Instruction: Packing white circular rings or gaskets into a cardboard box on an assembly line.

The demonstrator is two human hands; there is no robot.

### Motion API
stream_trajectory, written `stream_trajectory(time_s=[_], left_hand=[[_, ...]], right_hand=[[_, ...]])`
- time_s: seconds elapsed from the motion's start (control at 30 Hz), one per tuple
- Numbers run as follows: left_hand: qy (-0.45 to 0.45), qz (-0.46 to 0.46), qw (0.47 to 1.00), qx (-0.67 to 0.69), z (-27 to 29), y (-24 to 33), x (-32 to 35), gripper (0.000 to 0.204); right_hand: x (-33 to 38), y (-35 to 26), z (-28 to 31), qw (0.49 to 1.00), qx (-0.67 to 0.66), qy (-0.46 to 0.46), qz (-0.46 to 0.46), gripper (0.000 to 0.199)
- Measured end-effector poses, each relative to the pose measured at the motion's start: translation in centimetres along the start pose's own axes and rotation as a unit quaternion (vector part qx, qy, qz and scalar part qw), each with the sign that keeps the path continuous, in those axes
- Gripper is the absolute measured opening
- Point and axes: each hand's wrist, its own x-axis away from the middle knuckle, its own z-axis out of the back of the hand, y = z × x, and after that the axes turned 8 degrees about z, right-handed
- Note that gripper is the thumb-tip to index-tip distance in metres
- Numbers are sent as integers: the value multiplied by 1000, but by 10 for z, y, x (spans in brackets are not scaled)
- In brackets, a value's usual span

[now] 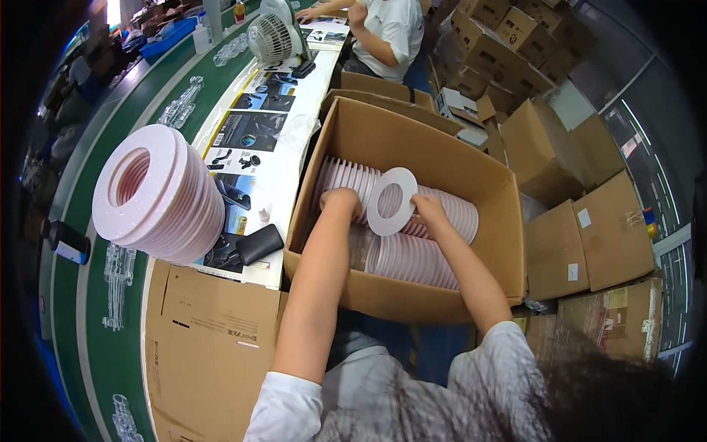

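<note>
Both my hands reach into an open cardboard box [412, 140] beside the table. My left hand [340, 200] grips the left side of a row of pale pink rings [346, 177] stacked on edge inside the box. My right hand [429, 208] grips the right side of the same bundle. A flat white ring [392, 201] stands on edge between my hands, facing me. More pink rings [412, 258] lie in a lower row in the box.
A tall stack of pink rings [158, 195] leans on the white table [283, 173], over printed sheets and a black pouch [258, 244]. A flattened carton [210, 331] lies near me. A fan [271, 37] and another person [383, 29] are farther off. Cartons [582, 243] pile up on the right.
</note>
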Motion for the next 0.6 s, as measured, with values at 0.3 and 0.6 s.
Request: stream_trajectory(time_s=[0.3, 0.6], left_hand=[[24, -15, 999, 19, -3, 2, 10, 31], [73, -41, 997, 1, -10, -3, -6, 33]], right_hand=[[11, -25, 39, 987, -90, 120, 51, 23], [44, -69, 67, 769, 401, 272, 418, 35]])
